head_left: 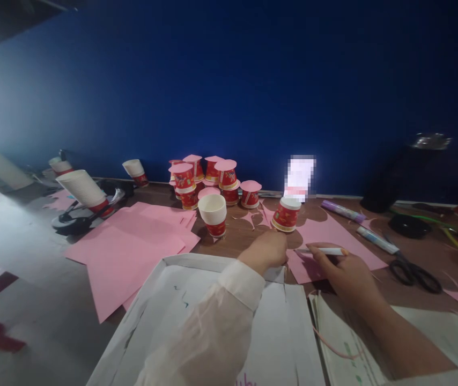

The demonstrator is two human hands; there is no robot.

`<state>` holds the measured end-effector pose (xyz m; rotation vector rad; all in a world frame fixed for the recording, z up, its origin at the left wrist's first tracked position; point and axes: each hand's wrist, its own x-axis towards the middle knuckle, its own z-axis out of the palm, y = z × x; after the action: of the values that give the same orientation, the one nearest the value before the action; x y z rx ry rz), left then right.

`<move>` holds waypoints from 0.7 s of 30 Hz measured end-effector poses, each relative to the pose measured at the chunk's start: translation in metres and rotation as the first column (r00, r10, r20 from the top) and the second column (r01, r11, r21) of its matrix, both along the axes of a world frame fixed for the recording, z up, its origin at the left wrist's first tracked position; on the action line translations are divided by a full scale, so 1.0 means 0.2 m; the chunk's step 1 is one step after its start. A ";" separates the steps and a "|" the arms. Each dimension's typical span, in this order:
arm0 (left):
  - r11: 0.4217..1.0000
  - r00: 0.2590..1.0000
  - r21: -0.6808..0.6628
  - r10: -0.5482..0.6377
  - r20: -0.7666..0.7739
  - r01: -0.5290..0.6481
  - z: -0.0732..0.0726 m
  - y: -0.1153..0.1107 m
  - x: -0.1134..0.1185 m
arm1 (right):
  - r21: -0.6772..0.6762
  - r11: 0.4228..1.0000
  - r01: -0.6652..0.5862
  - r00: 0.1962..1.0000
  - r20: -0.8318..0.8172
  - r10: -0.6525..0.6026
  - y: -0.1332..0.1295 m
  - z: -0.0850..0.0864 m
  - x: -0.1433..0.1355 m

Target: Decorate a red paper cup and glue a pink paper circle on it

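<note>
My right hand [344,265] grips a slim white pen [331,251] with its tip pointing left, low over a cut pink sheet of paper [341,236]. At that sheet's left corner rests my left hand [267,251], its fingers curled under and mostly hidden, so what they hold cannot be made out. Just beyond it a red paper cup [286,215] stands upside down. Left of my hands is an upright stack of white-rimmed paper cups [213,214]. Farther back, several upturned red cups [228,176] carry pink paper discs on top.
Large pink sheets [136,241] spread at left beside a white box lid [189,268] under my left forearm. Black scissors [414,276], a glue stick [377,239] and a purple tube [342,211] lie at right. A lit phone [299,177] leans near the blue partition [229,80].
</note>
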<state>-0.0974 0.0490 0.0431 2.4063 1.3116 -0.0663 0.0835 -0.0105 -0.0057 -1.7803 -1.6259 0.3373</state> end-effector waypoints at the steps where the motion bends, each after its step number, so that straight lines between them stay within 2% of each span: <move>1: 1.000 1.000 0.000 0.000 -0.001 0.000 0.00 0.00 0.00 | -0.017 1.000 0.000 1.000 -0.011 0.000 0.00 0.00 0.00; 4: 1.000 1.000 -0.004 0.003 -0.006 -0.003 -0.01 0.00 0.00 | -0.077 0.997 0.003 0.999 -0.044 -0.007 0.00 -0.01 0.00; 7: 1.000 1.000 -0.005 0.005 -0.011 -0.005 -0.01 0.00 0.00 | -0.049 0.998 0.036 0.997 -0.062 -0.039 0.01 -0.01 0.02; 11: 1.000 1.000 0.001 0.006 -0.015 -0.006 0.00 0.00 0.00 | 0.069 0.974 0.214 0.970 -0.134 -0.203 0.00 0.01 0.09; 14: 1.000 1.000 0.006 0.000 -0.017 0.000 0.01 -0.01 0.00 | 0.105 0.942 0.320 0.933 -0.206 -0.294 0.00 0.02 0.15; 18: 1.000 1.000 0.021 -0.010 -0.017 0.010 0.00 0.00 0.00 | 0.075 0.955 0.286 0.939 -0.223 -0.263 -0.01 0.01 0.15; 21: 1.000 1.000 0.027 -0.014 -0.019 0.014 -0.01 0.00 0.00 | 0.061 0.985 0.162 0.969 -0.196 -0.147 -0.01 -0.01 0.10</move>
<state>-0.0972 0.0493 0.0412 2.4433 1.3123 -0.0760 0.1035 -0.0122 -0.0075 -1.7472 -1.3398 0.3571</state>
